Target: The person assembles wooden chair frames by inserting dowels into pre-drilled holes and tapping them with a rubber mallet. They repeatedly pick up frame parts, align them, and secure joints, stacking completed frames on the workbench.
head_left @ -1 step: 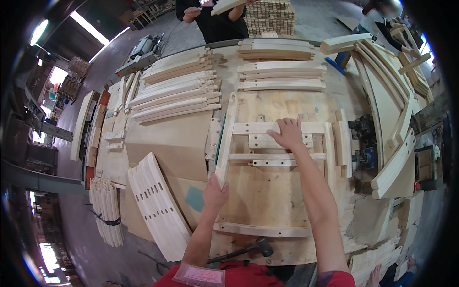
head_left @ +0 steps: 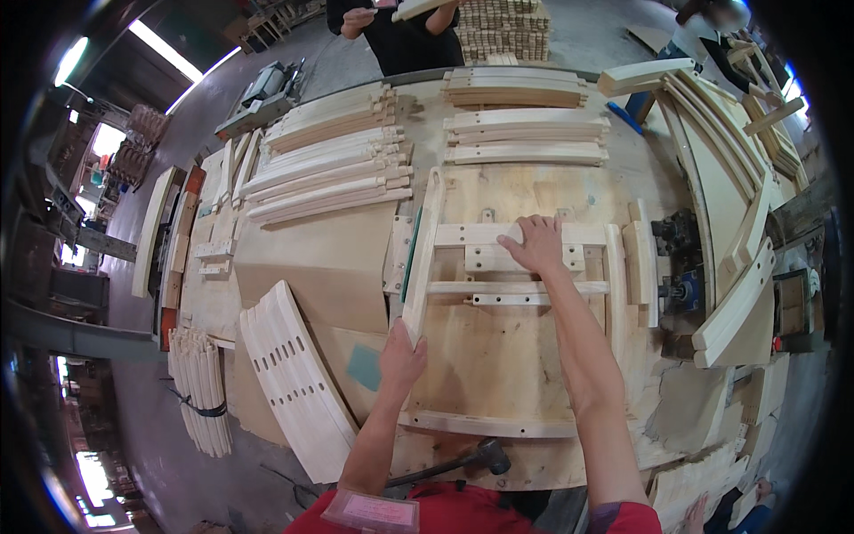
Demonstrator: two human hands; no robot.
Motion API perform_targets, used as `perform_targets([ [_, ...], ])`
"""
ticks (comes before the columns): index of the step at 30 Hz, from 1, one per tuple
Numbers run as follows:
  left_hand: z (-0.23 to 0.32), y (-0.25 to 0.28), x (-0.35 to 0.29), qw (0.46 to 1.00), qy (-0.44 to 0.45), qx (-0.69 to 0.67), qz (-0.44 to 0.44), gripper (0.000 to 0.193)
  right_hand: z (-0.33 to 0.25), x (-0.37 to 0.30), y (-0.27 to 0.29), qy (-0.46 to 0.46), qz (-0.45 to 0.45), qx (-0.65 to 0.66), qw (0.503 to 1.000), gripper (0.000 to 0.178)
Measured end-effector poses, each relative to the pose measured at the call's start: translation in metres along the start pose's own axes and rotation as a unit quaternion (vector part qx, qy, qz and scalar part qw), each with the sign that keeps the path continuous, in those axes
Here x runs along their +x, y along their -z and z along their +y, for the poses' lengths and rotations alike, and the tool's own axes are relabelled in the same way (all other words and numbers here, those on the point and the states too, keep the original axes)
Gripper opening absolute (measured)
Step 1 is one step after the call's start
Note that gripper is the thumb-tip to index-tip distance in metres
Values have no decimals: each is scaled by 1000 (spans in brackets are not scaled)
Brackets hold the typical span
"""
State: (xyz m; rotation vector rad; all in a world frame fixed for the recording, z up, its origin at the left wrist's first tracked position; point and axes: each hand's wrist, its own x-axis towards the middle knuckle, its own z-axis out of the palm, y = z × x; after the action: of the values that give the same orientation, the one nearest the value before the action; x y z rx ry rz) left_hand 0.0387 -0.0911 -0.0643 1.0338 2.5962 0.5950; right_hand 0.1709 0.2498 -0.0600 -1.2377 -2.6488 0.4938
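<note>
A pale wooden frame lies on the plywood-topped bench. My left hand [head_left: 403, 359] is closed around the near end of its long, slanting left leg [head_left: 422, 258]. On the upper crossrail [head_left: 455, 234] my right hand [head_left: 539, 246] rests from above, fingers spread and thumb out to the left. A thinner lower rail [head_left: 449, 287] runs between the left leg and the right leg [head_left: 616, 285]. Fixed blocks with dark holes [head_left: 485, 263] sit against the upper rail, partly under my right forearm. Nearer me, a curved wooden slat [head_left: 489, 424] lies apart from the frame.
A black mallet [head_left: 487, 457] lies at the near edge. Stacked rails [head_left: 329, 169] stand far left, more [head_left: 525, 138] at the back. Slotted boards [head_left: 294, 383] lie left; clamp-like hardware [head_left: 678, 289] and curved parts [head_left: 734, 311] are right. A person [head_left: 396, 36] stands across the bench.
</note>
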Motion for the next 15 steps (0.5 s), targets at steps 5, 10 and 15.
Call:
perform_targets([
  [5,1,-6,10,999,19,-6,-26,68,3,6,-13,9,85,31,996,65],
  [10,12,1,-2,988,-88,97,85,65,3,3,-14,13,85,36,996,63],
  [15,26,1,-136,948,-304,-41,-85,45,24,21,5,15,81,-38,996,67],
])
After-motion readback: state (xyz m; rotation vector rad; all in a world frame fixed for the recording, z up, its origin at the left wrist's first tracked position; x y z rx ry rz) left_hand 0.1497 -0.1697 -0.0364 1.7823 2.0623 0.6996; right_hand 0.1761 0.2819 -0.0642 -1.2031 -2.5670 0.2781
